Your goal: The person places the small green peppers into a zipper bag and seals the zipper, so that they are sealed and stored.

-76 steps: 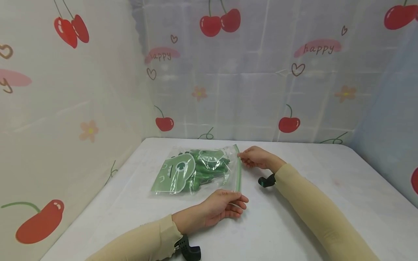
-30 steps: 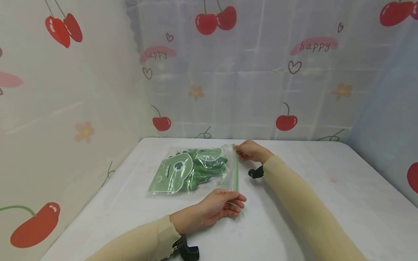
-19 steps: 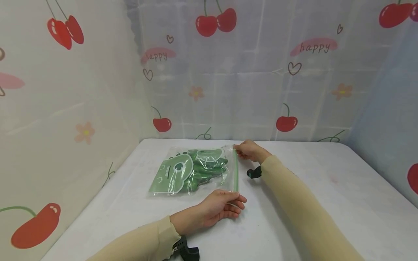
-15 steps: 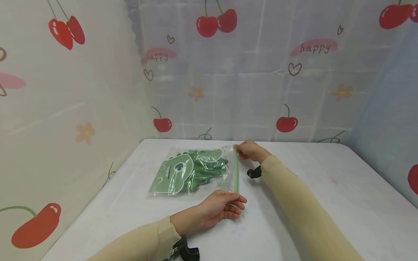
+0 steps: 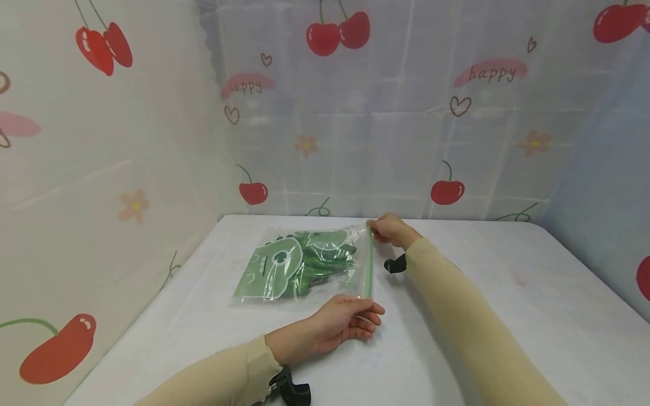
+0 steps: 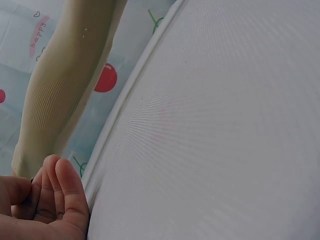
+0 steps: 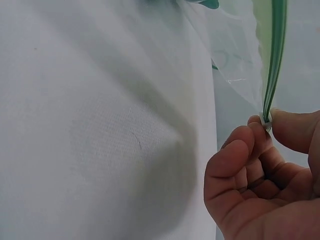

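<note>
A clear zip bag with a green cartoon print lies on the table in the head view. Glossy green objects show inside it, their kind unclear behind the print and glare. Its green closure strip runs along the right side. At the near end of that strip, my left hand pinches the bag's corner between thumb and forefinger, the other fingers loosely bent. My right hand is at the far end; in the right wrist view, its thumb and forefinger pinch a small pale piece at the strip's tip.
The bag lies on a white table. Cherry-printed curtains stand behind it and at the left, with a bluish one at the right. Each wrist carries a dark camera mount.
My right hand has moved away from me along the closure strip to its far end, then lifted that end slightly. The left hand stays at the near corner.
</note>
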The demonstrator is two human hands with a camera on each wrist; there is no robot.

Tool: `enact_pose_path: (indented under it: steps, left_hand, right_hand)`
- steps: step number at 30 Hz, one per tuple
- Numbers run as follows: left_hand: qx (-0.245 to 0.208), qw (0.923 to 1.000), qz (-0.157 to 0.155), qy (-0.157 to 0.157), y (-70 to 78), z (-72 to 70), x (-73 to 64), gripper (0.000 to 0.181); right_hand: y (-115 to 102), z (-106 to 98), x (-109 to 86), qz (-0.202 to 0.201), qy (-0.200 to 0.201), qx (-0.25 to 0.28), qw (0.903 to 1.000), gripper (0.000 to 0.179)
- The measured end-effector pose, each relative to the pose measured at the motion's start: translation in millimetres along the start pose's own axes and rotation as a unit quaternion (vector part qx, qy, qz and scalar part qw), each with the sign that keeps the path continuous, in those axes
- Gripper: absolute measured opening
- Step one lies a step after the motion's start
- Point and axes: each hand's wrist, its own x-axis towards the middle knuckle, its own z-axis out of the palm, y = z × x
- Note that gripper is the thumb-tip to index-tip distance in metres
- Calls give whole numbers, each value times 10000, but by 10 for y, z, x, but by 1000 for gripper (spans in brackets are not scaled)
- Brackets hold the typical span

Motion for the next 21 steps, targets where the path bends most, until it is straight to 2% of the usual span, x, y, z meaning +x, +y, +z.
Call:
enact_pose_path:
  steps: [12, 21]
  left_hand:
    - [29, 10000, 17, 26, 13, 12, -9, 34]
    - [184, 9998, -27, -65, 27, 21, -17, 36]
  right_hand:
    - [22, -18, 61, 149, 217, 257, 9993, 28]
    - [30, -13, 29, 281, 134, 556, 9980, 31]
